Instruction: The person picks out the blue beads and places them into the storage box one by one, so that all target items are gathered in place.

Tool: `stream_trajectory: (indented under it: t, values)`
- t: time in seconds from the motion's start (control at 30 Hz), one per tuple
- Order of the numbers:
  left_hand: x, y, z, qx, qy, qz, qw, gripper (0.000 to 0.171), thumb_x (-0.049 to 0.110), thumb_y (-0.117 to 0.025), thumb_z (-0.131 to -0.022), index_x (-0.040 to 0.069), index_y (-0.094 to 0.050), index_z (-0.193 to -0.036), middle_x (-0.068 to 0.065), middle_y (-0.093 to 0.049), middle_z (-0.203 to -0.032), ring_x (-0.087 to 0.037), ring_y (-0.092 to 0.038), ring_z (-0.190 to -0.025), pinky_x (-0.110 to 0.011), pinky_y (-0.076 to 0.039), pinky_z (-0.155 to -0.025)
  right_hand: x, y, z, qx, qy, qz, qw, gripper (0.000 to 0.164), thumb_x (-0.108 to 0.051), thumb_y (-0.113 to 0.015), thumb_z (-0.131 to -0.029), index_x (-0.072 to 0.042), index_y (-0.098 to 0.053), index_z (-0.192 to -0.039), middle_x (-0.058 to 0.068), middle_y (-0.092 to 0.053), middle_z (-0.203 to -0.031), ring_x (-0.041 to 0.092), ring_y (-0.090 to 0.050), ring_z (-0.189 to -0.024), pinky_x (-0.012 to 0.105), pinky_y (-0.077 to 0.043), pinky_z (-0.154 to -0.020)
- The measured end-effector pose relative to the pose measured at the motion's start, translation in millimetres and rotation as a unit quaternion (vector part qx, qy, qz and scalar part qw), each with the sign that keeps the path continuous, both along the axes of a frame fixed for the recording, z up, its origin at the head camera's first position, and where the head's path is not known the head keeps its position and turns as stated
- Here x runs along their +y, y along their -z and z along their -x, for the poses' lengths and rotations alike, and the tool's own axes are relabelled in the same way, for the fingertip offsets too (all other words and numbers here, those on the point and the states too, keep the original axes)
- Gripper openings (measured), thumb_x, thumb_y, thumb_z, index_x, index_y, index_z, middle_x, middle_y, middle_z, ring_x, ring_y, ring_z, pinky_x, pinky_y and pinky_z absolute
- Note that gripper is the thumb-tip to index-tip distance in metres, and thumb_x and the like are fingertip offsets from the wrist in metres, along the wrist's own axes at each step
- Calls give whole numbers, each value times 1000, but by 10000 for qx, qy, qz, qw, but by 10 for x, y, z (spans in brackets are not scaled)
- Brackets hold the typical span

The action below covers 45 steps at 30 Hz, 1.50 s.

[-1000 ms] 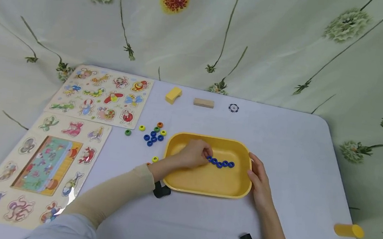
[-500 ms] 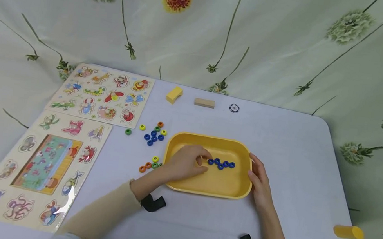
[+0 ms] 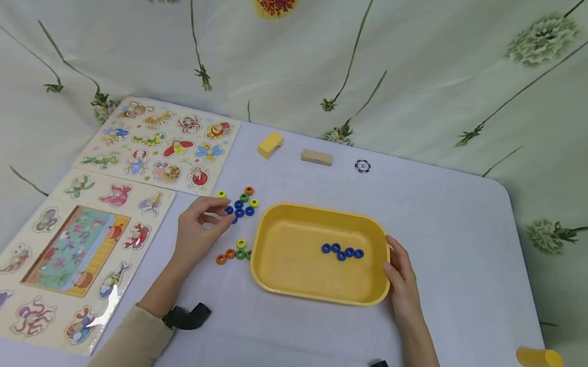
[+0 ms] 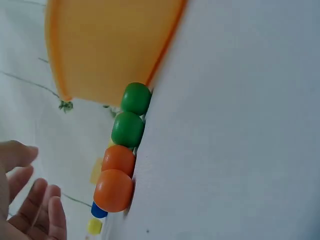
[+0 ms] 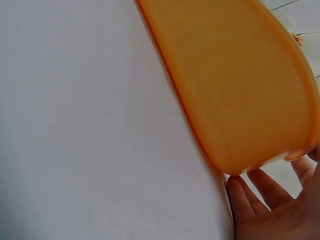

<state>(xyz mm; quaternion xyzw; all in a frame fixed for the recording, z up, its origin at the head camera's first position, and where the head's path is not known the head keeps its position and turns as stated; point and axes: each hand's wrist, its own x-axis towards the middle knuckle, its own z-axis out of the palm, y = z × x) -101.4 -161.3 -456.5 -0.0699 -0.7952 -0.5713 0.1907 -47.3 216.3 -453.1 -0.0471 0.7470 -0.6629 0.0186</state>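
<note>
My left hand (image 3: 200,230) is over the left part of the table, thumb and index finger parted at a cluster of small blue beads (image 3: 238,213). In the left wrist view its fingers (image 4: 35,205) are loosely bent, with nothing between them. My right hand (image 3: 403,284) holds the right end of a yellow tray (image 3: 308,294), thumb at the rim and fingers against the outer wall in the right wrist view. Inside the tray, several blue beads (image 3: 342,255) lie in an uneven row. Orange beads (image 4: 114,191) and green beads (image 4: 128,129) line up beside the tray's left end.
Yellow beads (image 3: 241,243) lie among the others. Two picture puzzle boards (image 3: 159,216) cover the left side. Along the back are a yellow block (image 3: 270,144), a wooden block (image 3: 317,157) and a poker chip (image 3: 363,166). A yellow cylinder (image 3: 539,358) lies at the right edge.
My left hand has let go of a blue bead at the row's left end, left the tray, and moved left to the loose blue beads. My right hand stays at the tray.
</note>
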Motion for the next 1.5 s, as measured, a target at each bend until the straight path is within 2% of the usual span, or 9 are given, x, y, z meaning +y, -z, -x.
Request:
stream_trajectory:
  t: [0.17, 0.4, 0.8, 0.93, 1.03, 1.13, 1.27, 1.37, 1.5]
  values:
    - [-93, 214, 17, -577, -323, -9, 9978, 32, 17, -70, -75, 6, -63, -104, -11, -60, -93, -8, -55, -78, -11, -46, -63, 14, 0, -16, -7, 33, -69, 10000, 44, -7, -32, -95, -12, -26, -139, 24, -37, -132, 24, -51, -105, 20, -47, -79]
    - [-72, 265, 22, -1056, -327, 502, 9926, 32, 23, -72, -74, 12, -64, -103, -3, -60, -94, -13, -54, -80, -9, -44, -64, 28, 6, -36, -5, 55, -109, 9999, 44, -7, -32, -95, -12, -26, -139, 24, -38, -130, 23, -52, -103, 20, -47, -77]
    - [5, 332, 46, -906, -722, 1563, 9809, 23, 23, -71, -74, 15, -67, -94, 4, -56, -88, -8, -52, -76, -12, -43, -60, 85, 91, -21, -41, 61, -35, 10000, 44, -7, -33, -95, -15, -27, -138, 21, -38, -132, 23, -51, -105, 20, -47, -79]
    - [10, 313, 56, -862, -793, 1503, 9817, 20, 22, -71, -74, 14, -67, -93, 2, -57, -87, -8, -53, -75, -12, -44, -61, 112, 150, 16, -4, 48, 7, 10000, 44, -9, -34, -95, -16, -27, -139, 21, -38, -132, 23, -52, -104, 21, -47, -78]
    - [24, 230, 40, -790, -784, 1169, 9869, 22, 23, -70, -75, 12, -67, -94, 0, -61, -87, -7, -54, -74, -11, -44, -62, 103, 155, 42, -72, 49, 37, 10000, 44, -12, -35, -95, -19, -28, -138, 18, -40, -132, 24, -52, -103, 22, -48, -77]
    - [131, 35, 17, -748, -423, 765, 9934, 26, 24, -69, -76, 8, -65, -96, -6, -63, -87, -7, -55, -74, -10, -46, -64, 95, 164, 61, -126, 27, 37, 9999, 43, -12, -35, -95, -19, -29, -138, 17, -40, -132, 25, -53, -102, 24, -49, -77]
    - [460, -300, 14, -836, 724, 588, 9921, 25, 17, -69, -77, 5, -63, -98, -7, -62, -89, -11, -57, -75, -17, -49, -65, 99, 179, 66, -104, 28, -8, 9999, 44, -9, -34, -95, -18, -28, -138, 19, -39, -132, 28, -52, -103, 24, -49, -76]
    - [753, -416, 48, -1074, 1527, 966, 9777, 20, 13, -69, -76, 8, -65, -95, -2, -61, -85, -11, -56, -73, -20, -50, -63, 94, 183, 67, -98, 45, -19, 9999, 44, -11, -34, -96, -19, -28, -138, 18, -39, -133, 27, -51, -104, 23, -49, -77]
    - [1085, -382, 135, -1526, 2198, 1761, 9473, 14, 12, -70, -73, 12, -67, -86, 4, -62, -78, -5, -56, -67, -18, -48, -60, 84, 186, 63, -96, 50, 46, 9999, 43, -16, -36, -96, -21, -28, -138, 16, -39, -133, 26, -52, -104, 23, -49, -77]
